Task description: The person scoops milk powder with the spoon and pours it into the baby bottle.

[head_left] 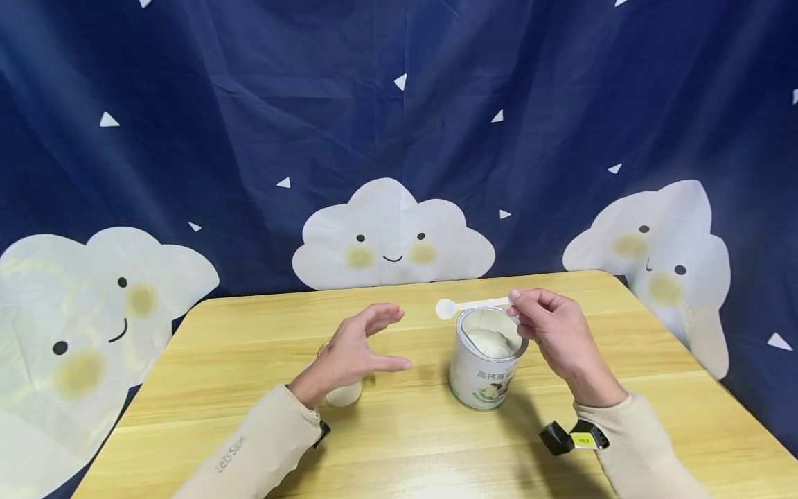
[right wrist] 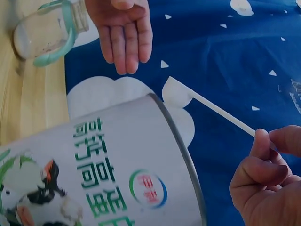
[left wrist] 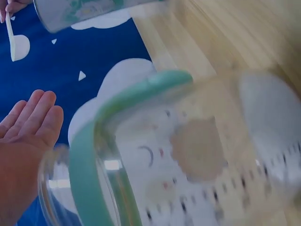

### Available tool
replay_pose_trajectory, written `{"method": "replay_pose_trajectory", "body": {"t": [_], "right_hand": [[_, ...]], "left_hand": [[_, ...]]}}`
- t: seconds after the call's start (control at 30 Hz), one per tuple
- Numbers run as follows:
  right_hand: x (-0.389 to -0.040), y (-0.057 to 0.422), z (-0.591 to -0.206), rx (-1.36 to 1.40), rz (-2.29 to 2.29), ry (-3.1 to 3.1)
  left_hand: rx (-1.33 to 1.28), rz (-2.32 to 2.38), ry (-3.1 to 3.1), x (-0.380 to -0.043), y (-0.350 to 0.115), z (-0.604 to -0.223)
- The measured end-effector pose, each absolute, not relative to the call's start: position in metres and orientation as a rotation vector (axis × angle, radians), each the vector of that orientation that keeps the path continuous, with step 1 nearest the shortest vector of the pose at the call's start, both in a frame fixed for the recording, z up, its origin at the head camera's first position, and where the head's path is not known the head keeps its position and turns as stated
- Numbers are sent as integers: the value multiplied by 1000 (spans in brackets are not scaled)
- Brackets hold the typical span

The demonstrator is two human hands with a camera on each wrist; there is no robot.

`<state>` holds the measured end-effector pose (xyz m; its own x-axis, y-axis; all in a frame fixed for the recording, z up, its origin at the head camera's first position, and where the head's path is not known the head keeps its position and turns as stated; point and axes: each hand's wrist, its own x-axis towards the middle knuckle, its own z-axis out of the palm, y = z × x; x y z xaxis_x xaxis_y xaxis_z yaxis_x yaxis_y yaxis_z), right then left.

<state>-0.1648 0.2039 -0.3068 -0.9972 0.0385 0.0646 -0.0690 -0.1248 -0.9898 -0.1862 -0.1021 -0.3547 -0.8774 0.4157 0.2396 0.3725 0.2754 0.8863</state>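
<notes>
Scoop (head_left: 474,304) of white plastic, long-handled, mid-frame, pinched by right hand (head_left: 555,334), is best held level; left hand (head_left: 352,350), centre-left, grips nothing.

A dark navy-blue fabric curtain (head_left: 349,104), softly creased and dotted with small white triangles (head_left: 497,116), hangs beyond a pale yellow wood-grain tabletop (head_left: 399,443). White smiling clouds (head_left: 393,208) with yellow cheeks show at the tabletop's nine, twelve and two o'clock; bright glare (head_left: 436,491) lies at six.
</notes>
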Motion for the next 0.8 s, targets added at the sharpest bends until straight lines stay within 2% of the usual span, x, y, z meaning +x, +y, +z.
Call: {"method": "replay_pose_trajectory", "body": {"t": [0.8], "right_hand": [[-157,243,-322,47,2284,-2023]], "left_hand": [[728,1757,2371,-187,-58,-372]]}}
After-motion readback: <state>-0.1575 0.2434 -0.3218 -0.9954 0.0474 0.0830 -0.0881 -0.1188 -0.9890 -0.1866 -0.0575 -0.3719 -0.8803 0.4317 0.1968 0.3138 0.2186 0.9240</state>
